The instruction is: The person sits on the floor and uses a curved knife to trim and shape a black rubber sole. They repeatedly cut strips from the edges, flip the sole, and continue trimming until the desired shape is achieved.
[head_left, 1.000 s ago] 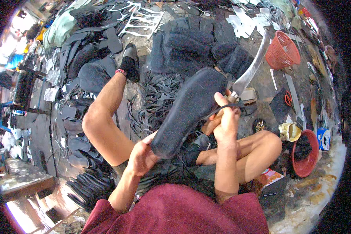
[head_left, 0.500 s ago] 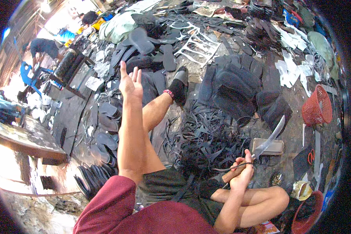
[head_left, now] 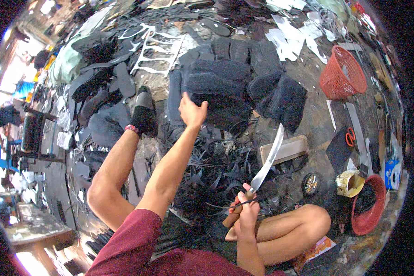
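Note:
My right hand (head_left: 248, 209) is wrapped round the wooden handle of a long curved knife (head_left: 267, 164), its bare blade slanting up and away. A thin dark strip crosses the same fist. My left hand (head_left: 192, 112) is stretched out to the near left edge of a pile of black sole-shaped pads (head_left: 218, 73), thumb apart from the fingers. Whether its fingertips touch a pad I cannot tell. Between my legs lies a tangled heap of black offcuts (head_left: 202, 172). A pale rectangular block (head_left: 284, 149) lies beyond the knife.
Red baskets (head_left: 342, 73) (head_left: 369, 211) stand at the right, with red-handled scissors (head_left: 350, 136) between them. Near my right knee are a small round dish (head_left: 312, 183) and a yellowish container (head_left: 351, 183). White cut-out sheeting (head_left: 156, 50) lies beyond my foot. Another person (head_left: 5, 120) bends at far left.
My view has swung to the right. My left hand has come down from its raised position to the black pads. The knife stays in my right hand.

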A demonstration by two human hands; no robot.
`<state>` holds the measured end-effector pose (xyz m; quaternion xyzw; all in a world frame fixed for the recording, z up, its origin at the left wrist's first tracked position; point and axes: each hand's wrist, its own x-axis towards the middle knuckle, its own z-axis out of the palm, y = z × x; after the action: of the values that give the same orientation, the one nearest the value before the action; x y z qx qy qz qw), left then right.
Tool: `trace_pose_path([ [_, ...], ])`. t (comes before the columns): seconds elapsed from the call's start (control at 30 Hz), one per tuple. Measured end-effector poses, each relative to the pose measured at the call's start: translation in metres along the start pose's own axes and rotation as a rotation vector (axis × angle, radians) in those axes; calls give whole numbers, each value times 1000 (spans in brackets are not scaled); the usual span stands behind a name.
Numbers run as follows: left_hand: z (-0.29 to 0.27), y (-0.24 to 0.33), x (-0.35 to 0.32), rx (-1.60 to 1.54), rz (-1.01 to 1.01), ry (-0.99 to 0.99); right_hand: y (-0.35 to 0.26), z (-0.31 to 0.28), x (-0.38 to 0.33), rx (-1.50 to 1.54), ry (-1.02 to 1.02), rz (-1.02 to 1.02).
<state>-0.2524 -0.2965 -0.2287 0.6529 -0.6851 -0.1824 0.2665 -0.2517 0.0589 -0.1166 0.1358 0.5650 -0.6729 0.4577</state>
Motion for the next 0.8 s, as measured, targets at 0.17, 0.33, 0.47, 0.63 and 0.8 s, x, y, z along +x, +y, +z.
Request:
trace_pose_path([
  [0.17,-46,-5,27,-39,-53,-435,-3,-2,0,-2,-8,-29],
  [0.33,-153,11,-21,-689,-210,-451,2,-6,-4,3,-79,-43],
  [0.47,-215,16,-123,-804,-130,-1,-3,7,-20,-173,-117,-182],
  [0.63,-262,22,-237,-912,-265,-173,24,12,-30,-299,-537,-551],
  [0.8,-284,-2,-237,-922,97,-161,-21,8,-54,-373,-168,-522],
])
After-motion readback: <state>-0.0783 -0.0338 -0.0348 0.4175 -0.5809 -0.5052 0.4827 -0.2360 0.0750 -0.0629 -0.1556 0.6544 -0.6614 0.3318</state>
